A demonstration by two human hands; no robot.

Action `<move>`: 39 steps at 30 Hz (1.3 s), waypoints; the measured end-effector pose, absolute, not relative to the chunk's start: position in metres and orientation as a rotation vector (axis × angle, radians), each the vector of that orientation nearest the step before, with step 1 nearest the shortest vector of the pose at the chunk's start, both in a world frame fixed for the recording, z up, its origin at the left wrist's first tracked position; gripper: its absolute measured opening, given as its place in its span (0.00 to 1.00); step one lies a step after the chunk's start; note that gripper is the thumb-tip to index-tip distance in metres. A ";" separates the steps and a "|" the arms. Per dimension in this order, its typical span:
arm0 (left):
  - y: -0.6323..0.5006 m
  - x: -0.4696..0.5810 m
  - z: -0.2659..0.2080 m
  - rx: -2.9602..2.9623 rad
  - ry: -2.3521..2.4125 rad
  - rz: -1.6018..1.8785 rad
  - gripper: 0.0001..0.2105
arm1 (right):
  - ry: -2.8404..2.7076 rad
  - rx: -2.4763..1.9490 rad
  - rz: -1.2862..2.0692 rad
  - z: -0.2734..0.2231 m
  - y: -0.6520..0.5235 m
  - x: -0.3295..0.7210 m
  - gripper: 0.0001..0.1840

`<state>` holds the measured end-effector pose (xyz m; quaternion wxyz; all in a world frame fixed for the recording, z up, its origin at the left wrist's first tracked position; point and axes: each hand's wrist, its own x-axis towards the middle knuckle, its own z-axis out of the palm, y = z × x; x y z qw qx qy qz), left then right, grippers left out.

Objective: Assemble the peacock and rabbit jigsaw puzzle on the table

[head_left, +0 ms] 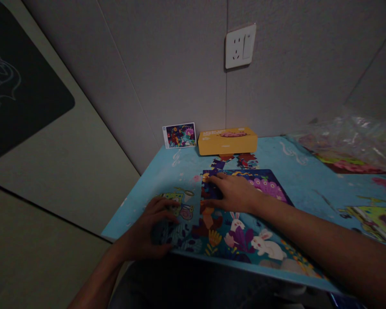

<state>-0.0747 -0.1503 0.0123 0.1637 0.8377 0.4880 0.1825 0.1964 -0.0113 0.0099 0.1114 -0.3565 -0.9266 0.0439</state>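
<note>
A colourful jigsaw puzzle point(241, 236) with white rabbits, flowers and a pink-purple creature covers the middle of the blue table. My right hand point(233, 191) lies across its upper left part, fingers stretched toward the left edge, thumb apart from them. Whether a piece sits under those fingertips is hidden. My left hand point(157, 223) rests on the table at the left of the puzzle, its fingers spread over the printed tabletop, and nothing shows in it. Behind the puzzle lie several loose puzzle pieces point(247, 160), close to the box.
A yellow box point(227, 142) stands at the back against the wall, beside a picture card point(180, 135) showing a similar scene. Clear plastic wrapping point(360, 133) covers a picture sheet point(350, 165) at the right. A cabinet panel point(61, 159) borders the table's left side.
</note>
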 end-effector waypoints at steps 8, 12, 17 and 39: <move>-0.149 -0.076 0.012 2.424 1.379 0.482 0.16 | -2.710 -1.034 0.137 0.008 -0.009 0.196 0.39; -0.154 -0.079 0.015 2.411 1.349 0.470 0.10 | -2.704 -1.040 0.127 0.007 -0.010 0.195 0.39; -0.104 -0.067 0.025 2.190 1.411 0.616 0.12 | -2.650 -1.071 0.163 0.019 -0.006 0.196 0.25; 0.043 -0.031 0.009 2.245 1.496 0.710 0.14 | -2.149 -2.004 0.156 0.026 0.072 0.279 0.37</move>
